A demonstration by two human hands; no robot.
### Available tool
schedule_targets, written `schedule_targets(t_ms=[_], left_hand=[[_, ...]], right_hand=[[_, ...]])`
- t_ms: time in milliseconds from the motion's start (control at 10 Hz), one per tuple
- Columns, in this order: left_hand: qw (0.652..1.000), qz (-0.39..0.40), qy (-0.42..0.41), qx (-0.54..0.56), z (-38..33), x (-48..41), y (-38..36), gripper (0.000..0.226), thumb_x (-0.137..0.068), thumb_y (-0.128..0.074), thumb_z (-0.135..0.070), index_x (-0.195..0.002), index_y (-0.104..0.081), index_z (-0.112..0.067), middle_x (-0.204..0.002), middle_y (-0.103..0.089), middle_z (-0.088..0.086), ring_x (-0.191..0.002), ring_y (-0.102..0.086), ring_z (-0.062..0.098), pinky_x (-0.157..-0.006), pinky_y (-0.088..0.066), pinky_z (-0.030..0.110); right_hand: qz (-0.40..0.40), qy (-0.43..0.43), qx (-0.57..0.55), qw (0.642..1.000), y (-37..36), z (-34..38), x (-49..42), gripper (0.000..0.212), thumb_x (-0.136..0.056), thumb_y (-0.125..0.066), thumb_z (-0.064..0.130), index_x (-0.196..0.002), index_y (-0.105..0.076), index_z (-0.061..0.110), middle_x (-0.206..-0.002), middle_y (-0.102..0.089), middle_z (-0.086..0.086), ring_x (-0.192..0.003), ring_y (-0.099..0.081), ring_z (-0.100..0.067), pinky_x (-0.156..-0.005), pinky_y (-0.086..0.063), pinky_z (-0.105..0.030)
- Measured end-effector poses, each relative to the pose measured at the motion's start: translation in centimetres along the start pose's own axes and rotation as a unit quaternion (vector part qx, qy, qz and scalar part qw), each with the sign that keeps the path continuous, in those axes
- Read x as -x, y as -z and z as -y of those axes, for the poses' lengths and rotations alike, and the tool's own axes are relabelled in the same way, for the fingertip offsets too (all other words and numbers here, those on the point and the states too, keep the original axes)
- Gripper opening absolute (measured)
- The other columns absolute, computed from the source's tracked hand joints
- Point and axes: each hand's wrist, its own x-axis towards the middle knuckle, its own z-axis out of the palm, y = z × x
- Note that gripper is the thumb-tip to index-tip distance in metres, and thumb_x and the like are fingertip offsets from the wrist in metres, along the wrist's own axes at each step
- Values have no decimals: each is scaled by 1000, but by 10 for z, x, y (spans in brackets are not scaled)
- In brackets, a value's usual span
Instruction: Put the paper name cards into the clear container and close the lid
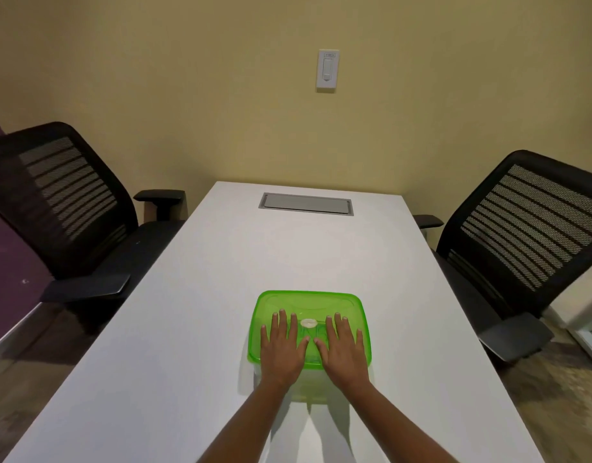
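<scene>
— Yellow wall (221,95) ahead, well beyond both hands, with a white switch plate (327,70) on it. Below that, white table (187,329) running out from under the forearms.

— And on the table?

— Clear container (308,390), green lid (309,304) sitting on top of it. Just beside the wrists, near edge showing between them.

— Hands?

— Left hand (283,350) and right hand (343,352) both laid flat on the lid, palms down, fingers spread and straight. Gripping nothing. Thumbs nearly meeting in the middle, not quite touching.

— Anything between them?

— Small pale round knob (308,323) on the lid, just past the thumb tips, between the two index fingers.

— Name cards?

— Cannot tell. Green plastic and both palms covering most of the inside; faint shapes only.

— Lid seated all round?

— Looks level on the far side; near rim hidden under the palms.

— Rest of the room?

— Grey hatch (305,204) set in the tabletop, well beyond the fingertips. Black mesh chair (64,208) out past the left hand, another mesh chair (528,228) out past the right.
</scene>
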Motion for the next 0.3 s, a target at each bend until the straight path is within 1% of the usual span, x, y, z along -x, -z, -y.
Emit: schedule_targets(t_ms=[100,200,300], left_hand=[[1000,-21,-18,-10,2,4,-5,88,-96,5,-46,-98,-78,-16,-105,-76,9,-96,-74,25,-99,-23,42],[999,-34,-15,-13,5,4,-7,90,-97,6,-46,-96,-79,-17,-104,-77,9,-116,-62,28,-101,-22,42],[990,-118,-70,-11,13,0,-17,86,-96,3,-48,-100,-77,-15,-107,-75,11,-148,2,23,-117,5,34]], right_hand=[[10,-1,-13,1000,-5,-2,5,86,-95,4,46,-95,-76,14,-101,-76,-6,-92,-73,-21,-68,-59,-45],[11,4,0,1000,-8,-6,4,87,-95,5,47,-94,-77,16,-101,-77,-5,-92,-73,-20,-67,-59,-44],[-21,19,7,1000,-4,-6,3,96,-90,12,56,-104,-73,15,-112,-72,-10,-101,-70,-24,-76,-57,-48]])
